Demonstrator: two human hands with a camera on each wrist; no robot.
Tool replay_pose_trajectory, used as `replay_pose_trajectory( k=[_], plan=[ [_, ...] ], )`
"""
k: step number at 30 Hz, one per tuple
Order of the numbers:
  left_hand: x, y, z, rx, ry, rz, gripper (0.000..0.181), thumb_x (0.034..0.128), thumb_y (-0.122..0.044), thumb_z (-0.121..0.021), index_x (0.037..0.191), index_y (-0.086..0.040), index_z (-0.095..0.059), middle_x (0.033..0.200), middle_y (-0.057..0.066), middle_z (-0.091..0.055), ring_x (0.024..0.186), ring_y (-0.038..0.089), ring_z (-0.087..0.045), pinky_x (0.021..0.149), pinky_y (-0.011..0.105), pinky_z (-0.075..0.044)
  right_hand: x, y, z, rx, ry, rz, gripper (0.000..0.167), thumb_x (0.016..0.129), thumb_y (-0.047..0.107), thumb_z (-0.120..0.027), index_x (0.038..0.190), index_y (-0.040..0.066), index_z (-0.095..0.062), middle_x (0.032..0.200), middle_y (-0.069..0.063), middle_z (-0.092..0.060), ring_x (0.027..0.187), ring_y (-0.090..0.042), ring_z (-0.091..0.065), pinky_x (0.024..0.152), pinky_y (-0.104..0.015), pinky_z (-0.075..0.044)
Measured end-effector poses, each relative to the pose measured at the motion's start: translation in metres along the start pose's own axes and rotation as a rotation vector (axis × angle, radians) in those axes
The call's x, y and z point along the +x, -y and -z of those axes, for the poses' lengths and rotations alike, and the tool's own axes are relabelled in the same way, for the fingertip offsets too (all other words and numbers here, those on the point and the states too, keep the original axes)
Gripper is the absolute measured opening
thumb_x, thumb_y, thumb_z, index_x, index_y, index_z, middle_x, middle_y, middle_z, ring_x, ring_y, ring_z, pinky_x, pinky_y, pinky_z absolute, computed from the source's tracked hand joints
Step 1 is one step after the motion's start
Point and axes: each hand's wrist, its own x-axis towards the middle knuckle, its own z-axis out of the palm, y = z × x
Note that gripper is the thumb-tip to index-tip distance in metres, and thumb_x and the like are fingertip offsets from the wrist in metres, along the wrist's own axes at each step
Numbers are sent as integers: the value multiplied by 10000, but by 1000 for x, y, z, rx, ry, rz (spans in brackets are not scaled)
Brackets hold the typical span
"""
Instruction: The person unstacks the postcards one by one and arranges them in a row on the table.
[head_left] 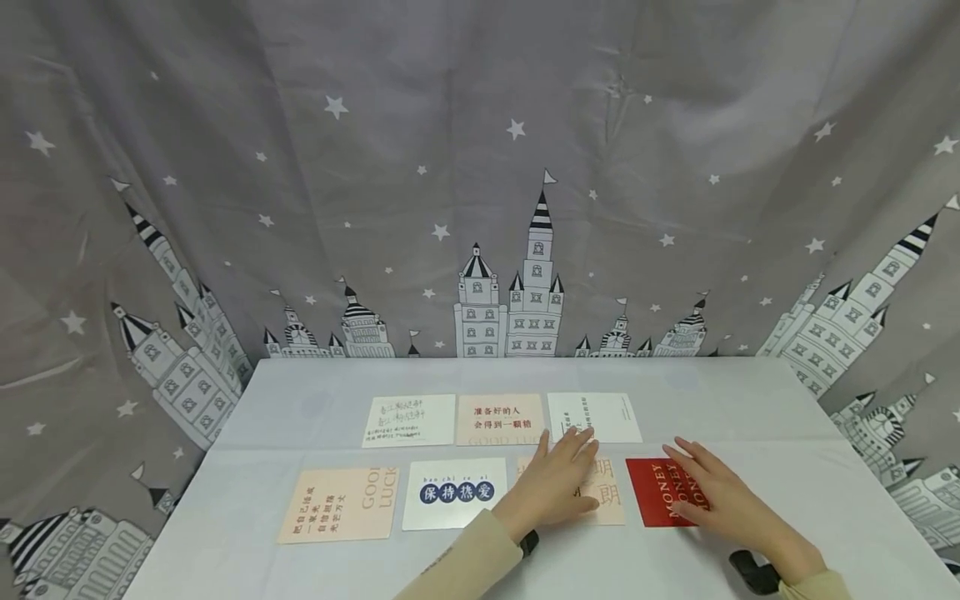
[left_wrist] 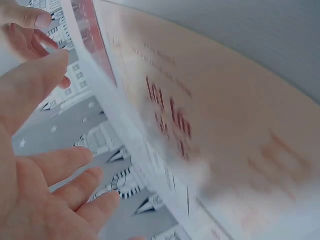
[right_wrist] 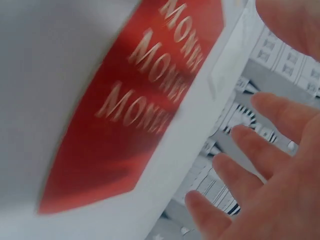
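In the head view my left hand (head_left: 553,482) is over a peach card (head_left: 611,504) in the front row and hides part of it. The left wrist view shows those fingers loosely spread and apart from the peach card (left_wrist: 225,105), holding nothing. Farther right, my right hand (head_left: 718,493) is over the right part of a red card (head_left: 651,496) lettered MONEY. From the right wrist view, its fingers are spread and apart from the red card (right_wrist: 115,145), with nothing held. Left of my left hand lies a white card (head_left: 454,515) with blue circles.
At the far left of the front row is a peach GOOD LUCK card (head_left: 345,500). Behind lie a white handwritten card (head_left: 412,417), a pale peach card (head_left: 500,425) and a white card (head_left: 611,421). They lie on a white table (head_left: 225,517) before a grey castle-print curtain (head_left: 420,83).
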Motion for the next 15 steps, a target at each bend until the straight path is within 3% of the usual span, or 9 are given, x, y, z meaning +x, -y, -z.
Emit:
replay_pose_trajectory(
  k=[8, 15],
  plan=[
    [-31, 18, 23, -49, -61, 27, 751, 833, -400, -714, 1442, -72, -421, 1546, 56, -278, 1417, 263, -225, 1132, 545, -133, 12, 25, -1, -8, -10, 1, 705, 814, 288, -748, 1399, 26, -454, 1444, -227, -354, 1306, -476, -299, 932, -656, -390],
    [-56, 34, 44, -99, -107, 64, 767, 838, -386, -714, 1457, -67, -394, 1556, 77, -247, 1423, 297, -193, 1131, 556, -82, 21, 47, -6, -21, -33, 56, 699, 811, 254, -756, 1408, 49, -455, 1455, -207, -365, 1319, -443, -310, 955, -616, -400]
  ],
)
